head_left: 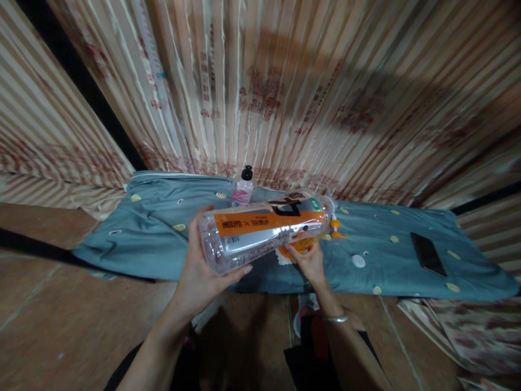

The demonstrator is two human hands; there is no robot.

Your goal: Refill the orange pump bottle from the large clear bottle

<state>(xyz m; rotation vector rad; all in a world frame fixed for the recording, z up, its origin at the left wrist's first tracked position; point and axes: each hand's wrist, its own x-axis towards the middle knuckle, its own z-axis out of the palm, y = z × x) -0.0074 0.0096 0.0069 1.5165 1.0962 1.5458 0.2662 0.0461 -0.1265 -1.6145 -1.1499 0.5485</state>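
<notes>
My left hand [203,260] is wrapped around the base of a large clear plastic bottle [260,231] with an orange and black label. The bottle lies almost level in the air, its neck pointing right and slightly up. Below its neck end, the fingers of my right hand [311,263] are closed on an orange object [303,245] with a white edge. Most of that object is hidden by the bottle, so its kind is unclear. Close to the bottle's mouth shows an orange pump head [335,228]; what it belongs to is hidden.
A blue-green cloth [386,233] covers the low surface. On it stands a small clear bottle with a black cap [243,190]. A white round lid [358,261] and a black phone [428,253] lie to the right. A patterned curtain [260,98] hangs behind; dark poles flank it.
</notes>
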